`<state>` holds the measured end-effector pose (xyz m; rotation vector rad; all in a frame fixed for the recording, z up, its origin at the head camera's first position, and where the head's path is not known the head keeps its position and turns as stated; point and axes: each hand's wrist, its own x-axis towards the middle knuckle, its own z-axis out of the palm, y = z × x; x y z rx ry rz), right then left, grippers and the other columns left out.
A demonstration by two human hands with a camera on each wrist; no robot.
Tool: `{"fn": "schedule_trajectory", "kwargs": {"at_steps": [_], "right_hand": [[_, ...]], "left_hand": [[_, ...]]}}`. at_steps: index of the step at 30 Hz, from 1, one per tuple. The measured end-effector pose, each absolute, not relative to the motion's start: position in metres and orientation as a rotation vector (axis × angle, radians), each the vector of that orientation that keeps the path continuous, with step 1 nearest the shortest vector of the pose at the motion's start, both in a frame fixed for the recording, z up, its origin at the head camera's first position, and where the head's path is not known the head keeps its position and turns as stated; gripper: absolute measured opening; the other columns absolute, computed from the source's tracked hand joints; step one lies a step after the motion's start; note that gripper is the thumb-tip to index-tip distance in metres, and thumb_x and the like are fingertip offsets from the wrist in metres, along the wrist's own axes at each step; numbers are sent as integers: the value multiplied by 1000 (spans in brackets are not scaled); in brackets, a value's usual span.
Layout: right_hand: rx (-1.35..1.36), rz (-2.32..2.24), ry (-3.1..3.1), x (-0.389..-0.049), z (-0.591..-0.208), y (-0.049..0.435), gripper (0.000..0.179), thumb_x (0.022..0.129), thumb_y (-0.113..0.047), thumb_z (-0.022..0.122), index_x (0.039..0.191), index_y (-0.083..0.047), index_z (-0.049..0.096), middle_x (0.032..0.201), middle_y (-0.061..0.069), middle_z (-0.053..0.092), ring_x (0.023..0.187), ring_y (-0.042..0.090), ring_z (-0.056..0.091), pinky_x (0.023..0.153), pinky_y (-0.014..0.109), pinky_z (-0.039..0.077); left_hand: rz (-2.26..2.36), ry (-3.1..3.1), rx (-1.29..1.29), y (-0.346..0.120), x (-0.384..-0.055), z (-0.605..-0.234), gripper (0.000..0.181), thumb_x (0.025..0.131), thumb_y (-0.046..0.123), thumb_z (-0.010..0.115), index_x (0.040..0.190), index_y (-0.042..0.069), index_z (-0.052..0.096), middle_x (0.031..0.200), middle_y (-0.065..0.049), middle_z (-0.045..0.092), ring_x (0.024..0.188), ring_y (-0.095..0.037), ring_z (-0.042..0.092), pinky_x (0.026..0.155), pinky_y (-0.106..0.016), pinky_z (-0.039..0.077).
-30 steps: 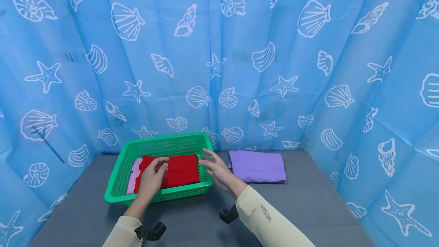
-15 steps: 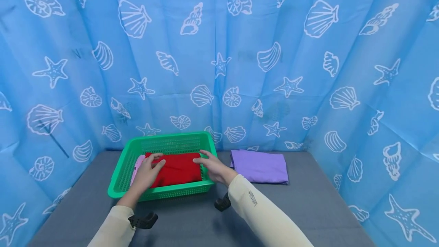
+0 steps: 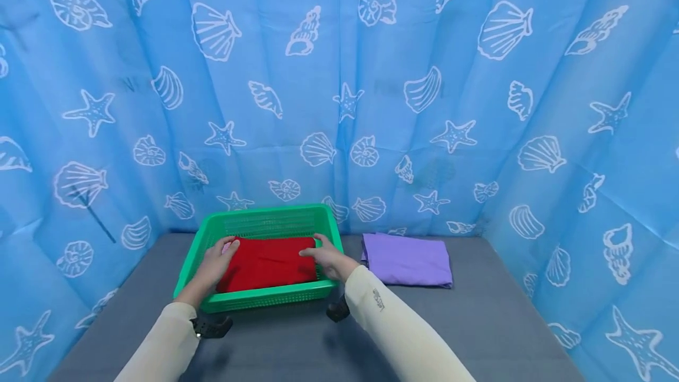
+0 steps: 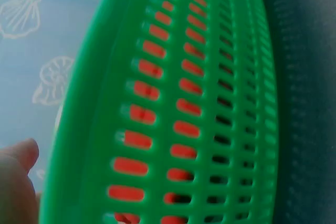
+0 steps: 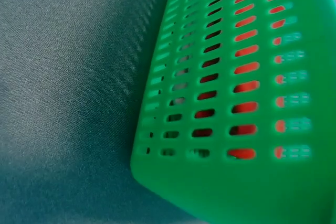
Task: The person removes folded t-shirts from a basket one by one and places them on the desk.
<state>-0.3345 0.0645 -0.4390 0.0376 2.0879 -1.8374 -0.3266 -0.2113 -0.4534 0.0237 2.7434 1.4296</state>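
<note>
A folded red cloth (image 3: 270, 264) lies in a green plastic basket (image 3: 265, 297). At the cloth's left end is my left hand (image 3: 214, 265), its thumb over the near corner and its fingers reaching down inside the basket. A bit of pink cloth (image 3: 227, 247) peeks out beside that hand. My right hand (image 3: 330, 259) reaches over the basket's right end, thumb extended above the red cloth's edge and fingers along its side. In the left wrist view, a thumb (image 4: 23, 155) shows beyond the basket rim; the right wrist view shows only the basket's slotted wall (image 5: 220, 103), with red behind.
A folded purple cloth (image 3: 408, 260) lies on the grey table (image 3: 281, 346), right of the basket. A blue curtain (image 3: 339, 105) with white shell prints hangs behind and along both sides. Each wrist carries a black camera mount (image 3: 212, 327).
Both hands have lowered into the basket, the left moving to the red cloth's left end and the right to its right end. The head view has shifted slightly left.
</note>
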Motion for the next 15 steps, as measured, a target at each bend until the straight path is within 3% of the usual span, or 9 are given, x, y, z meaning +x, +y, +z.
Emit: {"fn": "schedule_trajectory", "kwargs": {"at_steps": [9,15], "right_hand": [[90,-1778,2179,-341,-451,58,76,89,-11,69,153,-11,28,153,23,30,136,42,34,106,57,40],[108,-1776,2128,-345,-452,54,78,89,-8,68,155,-12,26,154,24,27,137,43,32,106,57,39]], "left_hand": [[1558,2438,-22,-216,-334,-459,74,105,52,31,157,6,6,161,-27,0,144,-51,10,110,-70,22],[1565,2376,-16,-226,-344,-464,75,105,49,32,157,5,0,161,-27,-7,144,-53,6,111,-69,22]]}}
